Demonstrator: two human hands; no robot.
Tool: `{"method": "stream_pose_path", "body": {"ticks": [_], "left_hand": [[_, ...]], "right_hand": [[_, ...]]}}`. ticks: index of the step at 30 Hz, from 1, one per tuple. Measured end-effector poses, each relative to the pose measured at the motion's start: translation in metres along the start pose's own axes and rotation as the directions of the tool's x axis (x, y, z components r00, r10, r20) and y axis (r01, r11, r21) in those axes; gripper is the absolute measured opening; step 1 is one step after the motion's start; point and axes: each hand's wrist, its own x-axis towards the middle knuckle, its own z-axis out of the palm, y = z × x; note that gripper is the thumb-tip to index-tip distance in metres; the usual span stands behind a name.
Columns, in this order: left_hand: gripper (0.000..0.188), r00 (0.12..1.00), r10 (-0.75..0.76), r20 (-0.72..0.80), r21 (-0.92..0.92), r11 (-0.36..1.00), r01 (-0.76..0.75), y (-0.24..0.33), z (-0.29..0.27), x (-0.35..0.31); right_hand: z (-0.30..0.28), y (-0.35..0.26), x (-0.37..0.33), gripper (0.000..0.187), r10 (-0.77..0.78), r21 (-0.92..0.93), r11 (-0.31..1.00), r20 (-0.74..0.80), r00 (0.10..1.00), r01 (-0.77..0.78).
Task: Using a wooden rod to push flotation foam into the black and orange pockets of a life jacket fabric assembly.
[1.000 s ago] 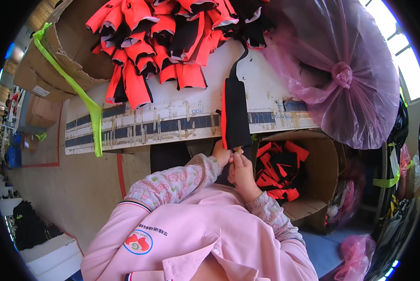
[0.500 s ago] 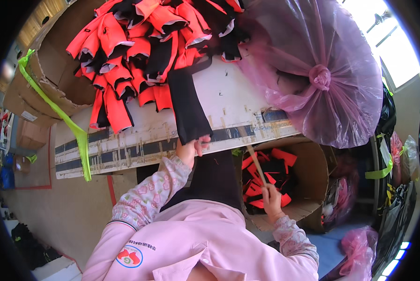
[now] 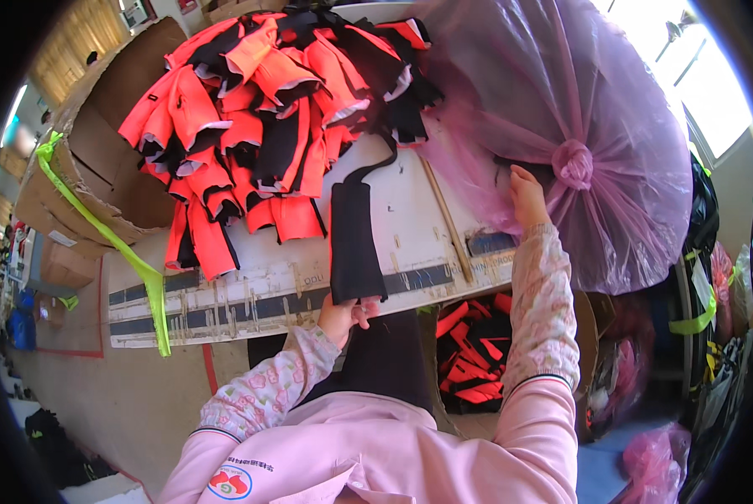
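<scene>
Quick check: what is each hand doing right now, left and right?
Left hand: closed on the lower end of the black fabric piece at the table edge.
Right hand: reaching into the pink plastic bag; whether it grips anything cannot be told.

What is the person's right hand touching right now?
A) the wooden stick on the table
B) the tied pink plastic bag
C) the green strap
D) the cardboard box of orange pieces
B: the right hand rests against the pink plastic bag, beside its knot.
</scene>
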Motion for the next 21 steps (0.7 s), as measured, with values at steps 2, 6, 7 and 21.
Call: {"method": "stream_pose_path", "body": {"ticks": [2,6,7,21], "left_hand": [[0.042,0.999,0.005,0.041,0.014,1.0,-0.006,-0.002,0.0,-0.001],[0.037,0.998,-0.051,0.044,0.005,0.999,0.051,-0.005,-0.004,0.004],[0.037,0.998,-0.053,0.032,0.003,0.999,0.053,-0.005,-0.006,0.003],[0.033,0.999,-0.015,0.036,0.008,1.0,0.015,0.005,0.005,0.005]], "right_hand": [[0.004,-0.001,0.022,0.03,0.216,0.223,0.95,0.043,0.976,-0.22],[0.019,-0.003,0.018,0.034,0.234,0.356,0.916,-0.098,0.967,-0.185],[0.021,-0.003,0.013,0.035,0.198,0.39,0.911,-0.132,0.971,-0.132],[-0.029,-0.057,-0.202,0.019,0.022,0.385,0.902,-0.492,0.87,0.194]]}}
